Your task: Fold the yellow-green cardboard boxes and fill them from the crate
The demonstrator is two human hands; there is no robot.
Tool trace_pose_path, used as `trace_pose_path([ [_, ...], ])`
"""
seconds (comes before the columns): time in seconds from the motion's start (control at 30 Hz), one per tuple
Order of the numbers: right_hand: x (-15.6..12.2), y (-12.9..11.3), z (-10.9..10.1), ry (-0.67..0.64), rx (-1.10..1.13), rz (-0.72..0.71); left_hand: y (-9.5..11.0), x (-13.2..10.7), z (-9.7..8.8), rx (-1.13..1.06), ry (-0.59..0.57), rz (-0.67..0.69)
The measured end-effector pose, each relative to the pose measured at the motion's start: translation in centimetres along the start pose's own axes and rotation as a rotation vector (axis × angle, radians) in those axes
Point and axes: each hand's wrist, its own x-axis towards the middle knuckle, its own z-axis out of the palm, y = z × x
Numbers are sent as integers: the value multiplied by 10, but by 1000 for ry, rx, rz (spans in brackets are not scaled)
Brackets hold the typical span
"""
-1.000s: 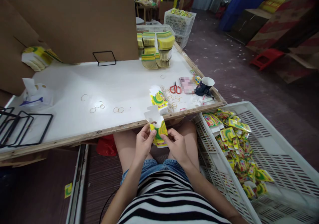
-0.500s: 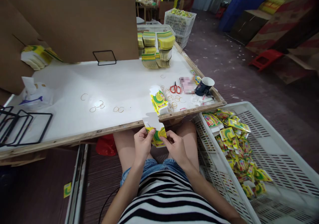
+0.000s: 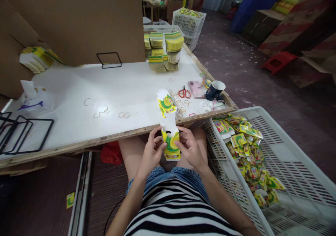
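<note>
Your L hand (image 3: 154, 147) pinches the L side of a small box (image 3: 172, 144), thumb at its front edge, index reaching up toward the top corner; your R hand (image 3: 191, 145) grips the R side, thumb on the yellow/green print, other fingers bent round the edge. Both forearms slant in from below, approx. mirror images, hands level w/ each other over your lap, box btwn them, just your side of the table (image 3: 136, 85). Its white top flap is up, pointing away from you & overlapping the wooden table edge (image 3: 105, 141) in view; can't tell if they touch. Right past the flap: a pile of flat boxes (image 3: 167, 103), w/ rubber bands (image 3: 181, 103) scattered beside it, then red scissors (image 3: 184, 93) & a dark mug (image 3: 215, 91) nr the R corner. Farther back, yellow bundles (image 3: 173, 43) are stacked by a big cardboard sheet (image 3: 99, 22), which blocks the view back L. Far L on the table: black wire frames (image 3: 21, 133) & a tissue pack (image 3: 38, 101). On your R, a white basket (image 3: 299, 166) w/ a heap of packets (image 3: 252, 159) sits close by your R leg, below table level. Red bag (image 3: 111, 152) under the table, L of your legs.
</note>
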Motion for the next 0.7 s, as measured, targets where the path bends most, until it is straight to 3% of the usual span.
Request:
trace_pose_path([
  [0.2, 4, -8, -13, -143, 49, 55, 9, -2, -8, -45, -135, -65],
  [0.43, 7, -6, -15, -79, 70, 80, 9, -3, -7, -226, -245, -145],
  [0.6, 8, -8, -21, -143, -60, 52, 3, -4, -7, -249, -271, -141],
  [0.7, 9, -11, -23, -142, -181, -39, -1, -5, -5, -264, -287, -139],
])
